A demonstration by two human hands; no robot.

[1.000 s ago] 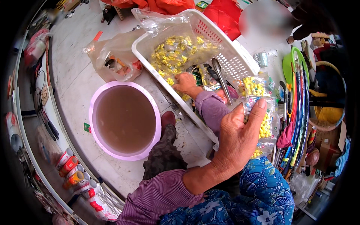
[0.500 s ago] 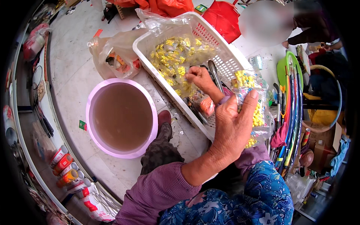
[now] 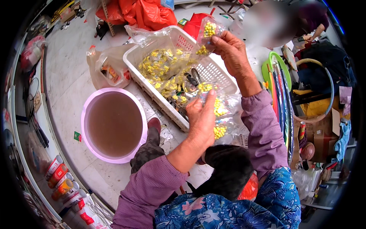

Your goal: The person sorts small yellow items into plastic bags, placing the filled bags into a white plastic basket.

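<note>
My left hand (image 3: 201, 120) grips several small clear bags of yellow beads (image 3: 219, 108), thumb pressed on top; they hang in a row to its right. Raised above the basket's far right side, my right hand (image 3: 230, 49) pinches another clear bag of yellow beads (image 3: 209, 29). Whether the bags in both hands are joined, I cannot tell. Below lies a white plastic basket (image 3: 224, 73) with slotted walls. Inside it are a heap of similar yellow-bead bags (image 3: 154, 65) and some dark tools, partly covered by clear plastic.
Left of the basket stands a lilac tub (image 3: 86, 131) of murky brown water, with a clear plastic bag (image 3: 93, 70) behind it. A green basin (image 3: 267, 72) and long colourful poles (image 3: 282, 110) stand at right. Shelves line the left; another person is at far right.
My right hand has risen from over the basket to the upper right, now with a bead bag in it. My left hand has moved left with its bags, and the arms no longer cross.
</note>
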